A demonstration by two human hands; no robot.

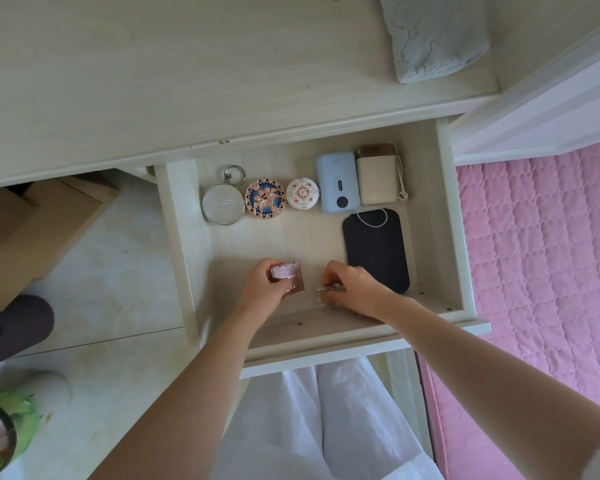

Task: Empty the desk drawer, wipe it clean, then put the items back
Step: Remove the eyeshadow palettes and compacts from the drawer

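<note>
Drawer [445,216] is pulled out from under the pale wood desk [187,81], same light wood inside, with its long side running left to right in the head view. Along the back wall there's a row: a round clear keyring mirror [223,205], a blue and rose-gold floral compact [265,199], a smaller white patterned compact [302,194], a light blue power bank [338,183] and a beige one [377,176] with a cord loop, both lying with their long axis front to back. A black flat pouch [376,249] lies in front of those, also front to back.

Left hand [262,289] has its fingers curled around a small pinkish-brown box [287,277] near the front wall; the lettering is partly covered, I can only read "INA". Right hand [352,289] pinches a small clear bottle [326,293] with bent fingertips, just beside the box. A grey knit pouch [433,32] sits on the desk top.
</note>
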